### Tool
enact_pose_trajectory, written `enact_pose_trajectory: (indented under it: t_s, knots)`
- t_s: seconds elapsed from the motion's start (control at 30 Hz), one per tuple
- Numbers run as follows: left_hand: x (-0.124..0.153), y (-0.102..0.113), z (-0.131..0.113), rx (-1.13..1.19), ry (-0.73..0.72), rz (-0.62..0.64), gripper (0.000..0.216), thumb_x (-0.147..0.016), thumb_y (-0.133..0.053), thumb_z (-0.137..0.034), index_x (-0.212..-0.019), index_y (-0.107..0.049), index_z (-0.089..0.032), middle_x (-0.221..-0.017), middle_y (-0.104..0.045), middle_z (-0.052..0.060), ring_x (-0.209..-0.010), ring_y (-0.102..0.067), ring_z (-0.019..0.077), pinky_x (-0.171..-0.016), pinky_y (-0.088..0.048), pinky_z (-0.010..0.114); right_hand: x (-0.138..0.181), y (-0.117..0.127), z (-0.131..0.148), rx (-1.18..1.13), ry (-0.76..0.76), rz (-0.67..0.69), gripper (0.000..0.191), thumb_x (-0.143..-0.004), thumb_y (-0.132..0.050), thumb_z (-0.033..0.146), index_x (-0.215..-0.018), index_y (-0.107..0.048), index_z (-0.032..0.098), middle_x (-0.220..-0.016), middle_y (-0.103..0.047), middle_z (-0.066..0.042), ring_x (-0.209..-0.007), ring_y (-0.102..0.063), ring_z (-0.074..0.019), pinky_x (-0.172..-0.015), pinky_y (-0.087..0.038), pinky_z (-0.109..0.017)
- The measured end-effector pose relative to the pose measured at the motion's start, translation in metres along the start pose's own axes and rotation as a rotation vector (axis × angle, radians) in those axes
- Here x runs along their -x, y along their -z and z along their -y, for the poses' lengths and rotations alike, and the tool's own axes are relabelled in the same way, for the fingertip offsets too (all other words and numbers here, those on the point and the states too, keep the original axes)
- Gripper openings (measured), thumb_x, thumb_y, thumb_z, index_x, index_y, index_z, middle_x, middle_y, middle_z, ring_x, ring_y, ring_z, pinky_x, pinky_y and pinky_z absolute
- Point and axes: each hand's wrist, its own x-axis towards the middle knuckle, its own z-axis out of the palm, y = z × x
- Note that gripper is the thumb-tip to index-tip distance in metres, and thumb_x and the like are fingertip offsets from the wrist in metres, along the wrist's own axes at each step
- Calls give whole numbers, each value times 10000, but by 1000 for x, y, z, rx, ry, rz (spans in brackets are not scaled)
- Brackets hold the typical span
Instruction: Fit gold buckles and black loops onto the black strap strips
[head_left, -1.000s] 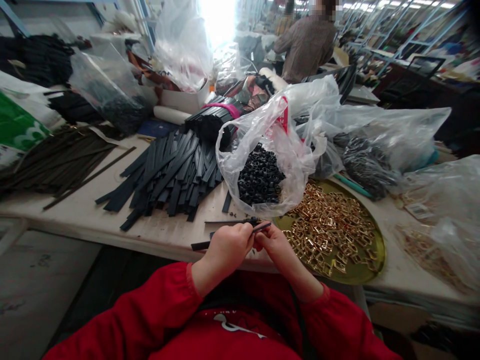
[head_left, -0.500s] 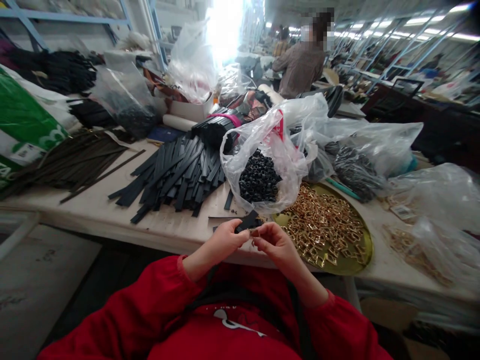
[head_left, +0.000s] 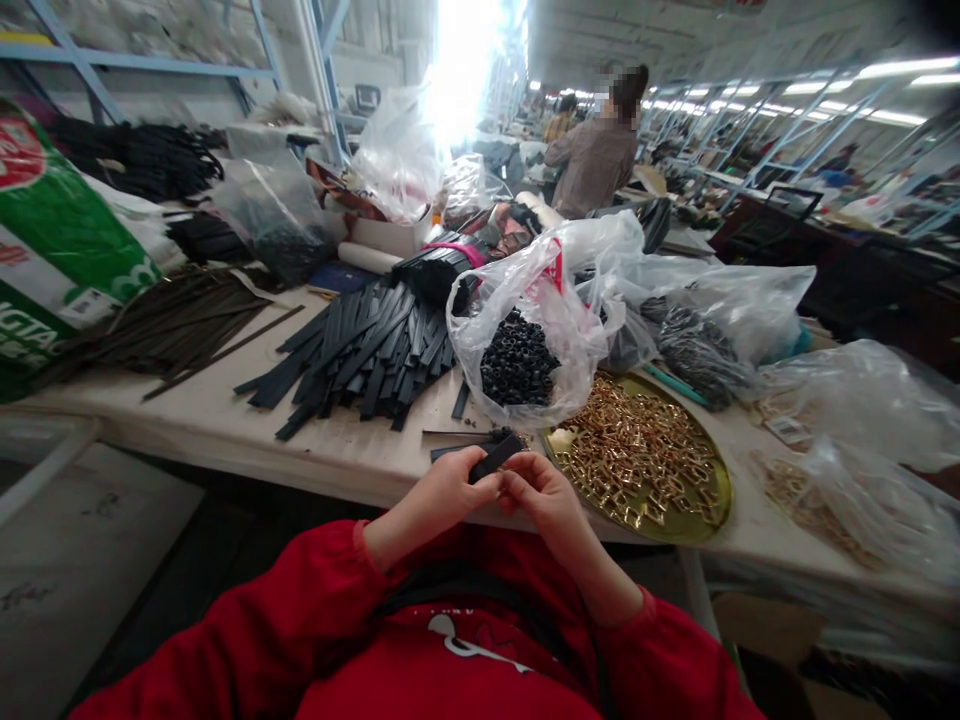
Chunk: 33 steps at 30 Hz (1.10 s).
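My left hand (head_left: 450,492) is closed on a short black strap (head_left: 496,456), whose flat end sticks up past the fingers. Pressed up against it, my right hand (head_left: 546,492) pinches with thumb and forefinger at the strap's lower end; whatever is between those fingertips is hidden. Just right of my hands lies a round gold-coloured tray (head_left: 721,490) with a heap of small gold metal buckles (head_left: 637,450). Beyond the hands stands an open clear plastic bag (head_left: 469,345) of small black loops (head_left: 517,360). A spread pile of black straps (head_left: 367,350) lies to the left.
Dark brown strips (head_left: 195,320) and a green bag (head_left: 90,220) occupy the table's left end. More clear plastic bags (head_left: 847,400) lie at the right. The table's front edge (head_left: 300,480) runs just before my body. A person (head_left: 592,165) stands farther back.
My right fingers have come in against my left hand, closing the small gap between them. The strap's end now points more up and to the right. The view has tilted up slightly.
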Motion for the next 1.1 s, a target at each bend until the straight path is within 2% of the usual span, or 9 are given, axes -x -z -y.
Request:
enact_pose_trajectory:
  t_s: [0.1, 0.2, 0.27, 0.4, 0.57, 0.67, 0.77, 0.9, 1.1]
  knots:
    - [-1, -1, 0, -8, 24, -19, 209, -736, -486, -302, -774, -599, -130, -672, -577, -12, -612, -478, 121, -540, -343, 203, 3, 2, -3, -12, -103, 126, 312, -691, -662, 373, -894, -521, 183, -596, -597, 41, -477, -530, -78, -464, -418, -204]
    - [-4, -2, 1, -22, 57, -16, 202, -738, -470, -282, -763, -599, -128, -667, -579, -13, -609, -484, 122, -548, -347, 207, 5, 5, -7, -93, -170, 240, 445, -644, -709, 280, -1026, -492, 213, -731, -624, 28, -578, -565, -85, -536, -450, -217]
    - [-6, -2, 3, -28, 72, 12, 202, -738, -466, -273, -785, -599, -128, -683, -583, -9, -621, -492, 129, -549, -348, 211, 3, 6, -10, -67, -109, 208, 435, -627, -723, 253, -1006, -513, 218, -714, -617, 39, -569, -548, -78, -531, -439, -206]
    - [-6, -2, 13, -43, 26, 94, 232, -785, -439, -328, -791, -576, -141, -694, -566, -9, -634, -496, 134, -547, -345, 216, -5, 11, -14, 41, 22, 15, 212, -646, -713, 281, -794, -604, 175, -605, -594, 39, -534, -526, -72, -515, -422, -189]
    - [-2, 3, 20, -143, -17, 111, 275, -854, -359, -357, -805, -549, -165, -678, -550, -15, -626, -496, 129, -566, -348, 220, -9, 11, -11, -313, -151, -169, 262, -593, -756, 257, -814, -625, 205, -682, -596, 49, -536, -537, -50, -524, -467, -176]
    - [0, 1, 16, -203, -81, 134, 251, -858, -373, -329, -797, -564, -176, -743, -586, -4, -690, -523, 135, -615, -360, 221, -7, 3, -13, -416, -240, -144, 296, -565, -775, 259, -815, -625, 210, -677, -594, 54, -535, -541, -44, -533, -478, -169]
    - [-1, -2, 11, -206, -103, 147, 276, -865, -360, -317, -756, -570, -176, -742, -599, 1, -694, -534, 136, -628, -366, 223, -2, -3, -18, -276, -141, -134, 244, -610, -751, 281, -795, -619, 193, -662, -598, 47, -525, -529, -45, -523, -459, -167]
    - [-2, -4, 6, -98, -39, 174, 218, -842, -399, -292, -799, -575, -169, -770, -627, 6, -721, -559, 145, -653, -391, 232, 1, -5, -19, -169, 28, -232, 196, -683, -698, 303, -800, -584, 195, -636, -576, 57, -514, -506, -48, -524, -431, -176]
    - [2, -4, 5, 165, 50, 118, 201, -802, -469, -349, -811, -524, -156, -753, -600, 9, -701, -543, 136, -639, -415, 234, 8, -8, -19, -83, 19, -133, 201, -704, -669, 345, -746, -550, 189, -627, -574, 39, -552, -522, -90, -556, -431, -225]
